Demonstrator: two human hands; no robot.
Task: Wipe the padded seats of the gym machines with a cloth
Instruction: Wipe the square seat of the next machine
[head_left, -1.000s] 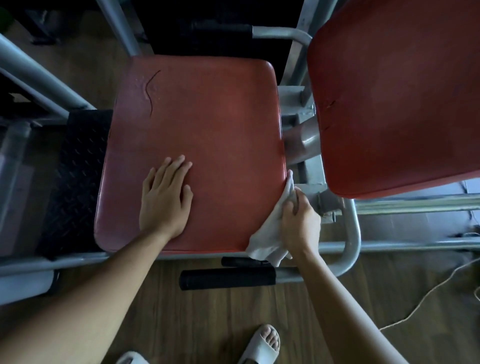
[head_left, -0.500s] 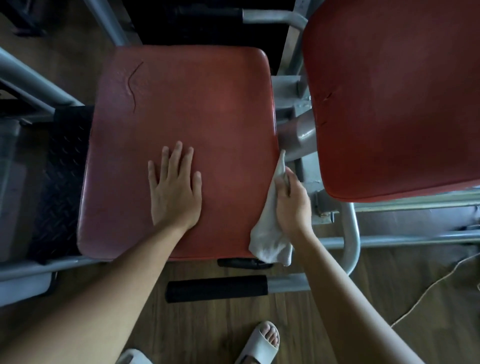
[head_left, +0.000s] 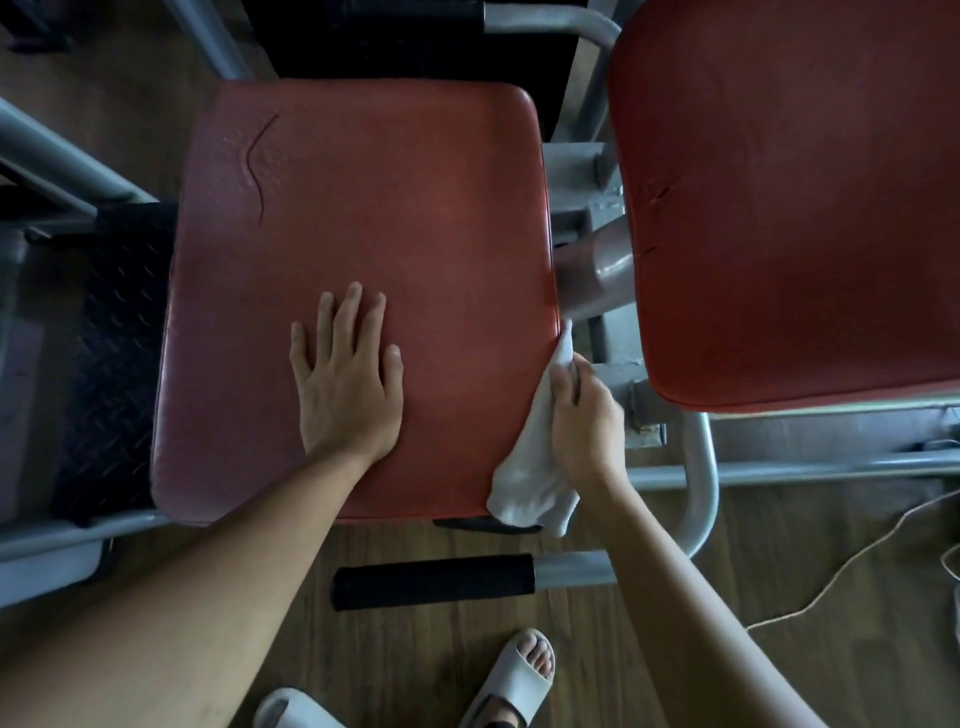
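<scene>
Now wiping up the seat's side edge.
The right hand pinched the white cloth against the red padded seat edge, slid slightly farther from the person; the left hand stayed spread flat beside it, and the neighbouring pad likely came next.

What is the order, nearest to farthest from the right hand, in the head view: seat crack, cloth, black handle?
1. Cloth, gripped by the right hand.
2. Black handle, in front of the seat.
3. Crack, at the seat's far left.
</scene>
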